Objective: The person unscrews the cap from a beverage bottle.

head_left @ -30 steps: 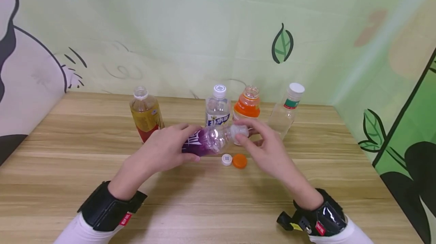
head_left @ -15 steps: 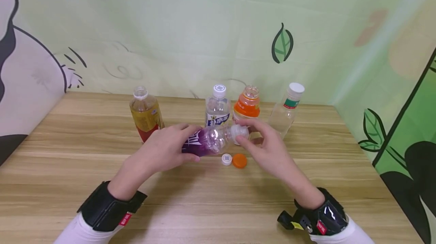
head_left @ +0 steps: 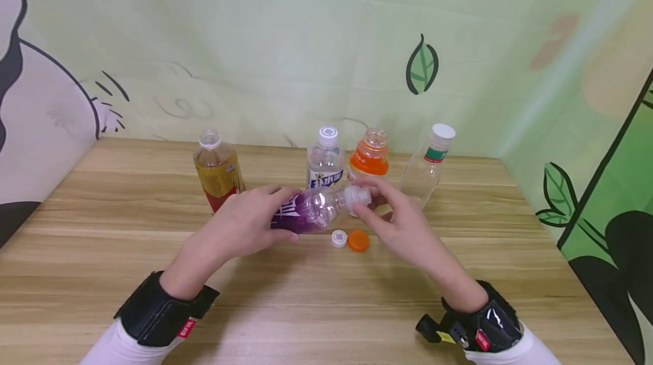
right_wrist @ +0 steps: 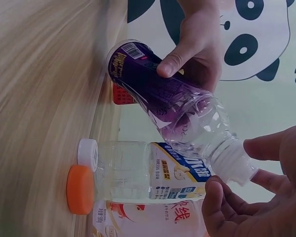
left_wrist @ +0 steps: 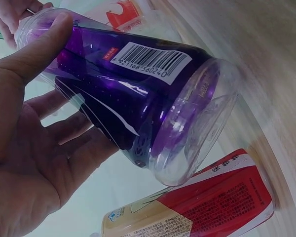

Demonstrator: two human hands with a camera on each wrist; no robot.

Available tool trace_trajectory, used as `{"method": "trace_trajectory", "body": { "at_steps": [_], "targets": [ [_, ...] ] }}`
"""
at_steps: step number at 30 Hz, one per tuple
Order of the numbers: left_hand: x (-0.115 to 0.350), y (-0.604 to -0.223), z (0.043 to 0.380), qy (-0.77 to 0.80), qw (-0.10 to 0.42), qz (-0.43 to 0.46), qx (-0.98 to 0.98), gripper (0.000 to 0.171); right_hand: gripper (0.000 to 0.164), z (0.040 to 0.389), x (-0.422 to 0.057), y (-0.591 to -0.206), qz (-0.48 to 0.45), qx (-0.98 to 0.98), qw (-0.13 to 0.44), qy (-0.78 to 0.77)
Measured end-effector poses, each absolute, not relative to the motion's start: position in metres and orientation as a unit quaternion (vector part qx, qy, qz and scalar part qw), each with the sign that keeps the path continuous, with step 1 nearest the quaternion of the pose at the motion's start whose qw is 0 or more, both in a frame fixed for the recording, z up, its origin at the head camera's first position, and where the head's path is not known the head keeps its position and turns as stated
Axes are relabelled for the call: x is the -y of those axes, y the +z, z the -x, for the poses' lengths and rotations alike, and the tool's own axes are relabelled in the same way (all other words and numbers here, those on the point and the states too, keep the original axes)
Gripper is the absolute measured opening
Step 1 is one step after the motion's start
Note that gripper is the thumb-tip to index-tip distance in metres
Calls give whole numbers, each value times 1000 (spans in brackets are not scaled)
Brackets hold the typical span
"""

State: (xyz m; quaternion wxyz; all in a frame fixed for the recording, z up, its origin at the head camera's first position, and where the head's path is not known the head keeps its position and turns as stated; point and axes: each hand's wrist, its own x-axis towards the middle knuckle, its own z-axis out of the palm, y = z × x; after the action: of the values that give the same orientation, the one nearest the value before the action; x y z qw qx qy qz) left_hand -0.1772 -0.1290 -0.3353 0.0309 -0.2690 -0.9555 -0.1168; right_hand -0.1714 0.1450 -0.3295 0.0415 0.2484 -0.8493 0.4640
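Observation:
My left hand (head_left: pixel 250 220) grips a clear plastic bottle with a purple label (head_left: pixel 301 212) round its body, thumb on the near side. The bottle is tilted, its neck pointing right and up; the barcode side and base show in the left wrist view. At the neck sits a translucent white cap (head_left: pixel 358 196), which my right hand (head_left: pixel 400 220) pinches between thumb and fingers. Below it on the table lie a small white cap (head_left: pixel 339 238) and an orange cap (head_left: pixel 359 241), side by side.
Behind the hands stand a white-capped bottle (head_left: pixel 326 155), an uncapped orange-labelled bottle (head_left: pixel 369 156) and a clear white-capped bottle (head_left: pixel 425 164) leaning at right. An uncapped yellow-and-red bottle (head_left: pixel 218 169) stands left. A printed cloth (head_left: pixel 255 59) hangs behind the wooden table (head_left: pixel 316 314).
The right fingers have shifted slightly about the translucent cap. The purple-labelled bottle and left hand stay nearly in place, and the other bottles and loose caps have not moved.

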Motion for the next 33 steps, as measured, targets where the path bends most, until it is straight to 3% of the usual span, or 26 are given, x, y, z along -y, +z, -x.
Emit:
{"method": "trace_trajectory", "body": {
  "at_steps": [14, 21, 33],
  "targets": [
    [129, -335, 177, -119, 29, 274, 954, 75, 31, 170, -144, -331, -241, 838, 44, 487],
    [130, -334, 177, -124, 27, 266, 956, 75, 42, 171, -142, -330, -240, 847, 54, 471],
    [132, -334, 178, -128, 33, 267, 955, 74, 37, 170, -145, -328, -221, 848, 57, 478]
  ]
}}
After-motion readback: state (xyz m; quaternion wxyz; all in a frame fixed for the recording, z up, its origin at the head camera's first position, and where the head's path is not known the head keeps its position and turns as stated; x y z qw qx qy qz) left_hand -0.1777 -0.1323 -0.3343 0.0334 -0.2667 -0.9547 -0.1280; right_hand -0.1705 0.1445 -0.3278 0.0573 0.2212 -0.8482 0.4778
